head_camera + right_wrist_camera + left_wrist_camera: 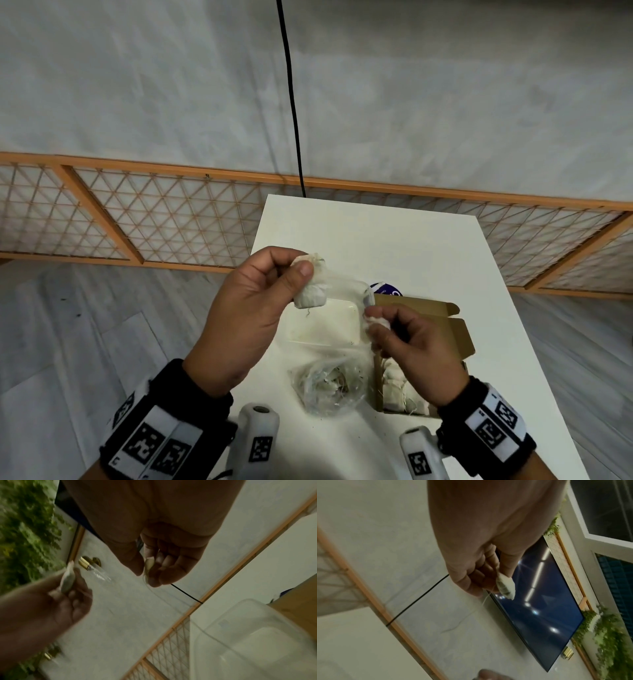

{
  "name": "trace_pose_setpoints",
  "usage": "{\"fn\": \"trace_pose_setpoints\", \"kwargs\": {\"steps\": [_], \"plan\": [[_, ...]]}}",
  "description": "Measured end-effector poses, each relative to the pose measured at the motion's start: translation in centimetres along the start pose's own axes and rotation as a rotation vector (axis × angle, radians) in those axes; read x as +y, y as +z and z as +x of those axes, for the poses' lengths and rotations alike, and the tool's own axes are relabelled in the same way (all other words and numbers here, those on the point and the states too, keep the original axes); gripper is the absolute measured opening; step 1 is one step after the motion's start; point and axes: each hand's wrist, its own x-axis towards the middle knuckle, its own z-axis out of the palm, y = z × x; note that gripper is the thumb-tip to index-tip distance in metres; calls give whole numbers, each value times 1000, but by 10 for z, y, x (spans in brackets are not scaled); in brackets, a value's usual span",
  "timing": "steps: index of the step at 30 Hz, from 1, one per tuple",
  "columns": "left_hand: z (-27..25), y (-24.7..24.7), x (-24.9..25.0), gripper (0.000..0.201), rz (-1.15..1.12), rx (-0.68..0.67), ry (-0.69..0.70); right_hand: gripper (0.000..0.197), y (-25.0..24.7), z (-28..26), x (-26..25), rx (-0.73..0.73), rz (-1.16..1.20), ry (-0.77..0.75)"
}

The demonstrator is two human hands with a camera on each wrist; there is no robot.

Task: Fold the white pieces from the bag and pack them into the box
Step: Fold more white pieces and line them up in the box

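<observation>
My left hand (291, 270) is raised above the table and pinches a white tea-bag-like piece (310, 284) between thumb and fingers; the same piece (506, 586) shows in the left wrist view. Lower and to the right, my right hand (375, 323) pinches a small white tag (376, 322), also seen as the tag (148, 564) in the right wrist view. A thin string runs between the two. The clear plastic bag (329, 385) with more white pieces lies on the table below. The brown cardboard box (459, 339) stands open at the right, several white pieces (397, 394) inside.
A clear plastic container (325, 322) sits on the white table (376, 240) under my hands. A dark blue round object (385, 287) lies behind the box. A black cable (291, 99) hangs down at the table's far edge. A wooden lattice rail (171, 212) runs behind.
</observation>
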Motion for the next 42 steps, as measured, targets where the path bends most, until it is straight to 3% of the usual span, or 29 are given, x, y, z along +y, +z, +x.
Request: {"fn": "trace_pose_setpoints", "kwargs": {"steps": [6,10,12,16,27,31,36,39,42], "plan": [[2,-5,-7,20,202,70,44,41,-9,7,-42,11,269,-54],[-1,-6,-12,34,230,-96,-73,48,-9,9,-62,-14,334,-82],[-3,-4,-11,41,182,-181,-146,45,-7,10,-68,-18,301,-104],[-4,2,-7,22,92,-229,-209,41,-2,11,-72,-35,179,-161],[2,8,2,5,318,-354,-105,61,4,1,-76,-265,-325,-350],[4,12,-1,8,312,-248,-79,57,5,5,-67,-219,-124,-251],[6,8,-6,18,-20,-140,-189,35,2,10,-52,-127,106,-115],[5,8,-11,17,-165,-106,-254,26,1,14,-46,15,159,-91],[4,10,-15,18,-215,-51,-277,10,-3,15,-46,192,63,-113]]}}
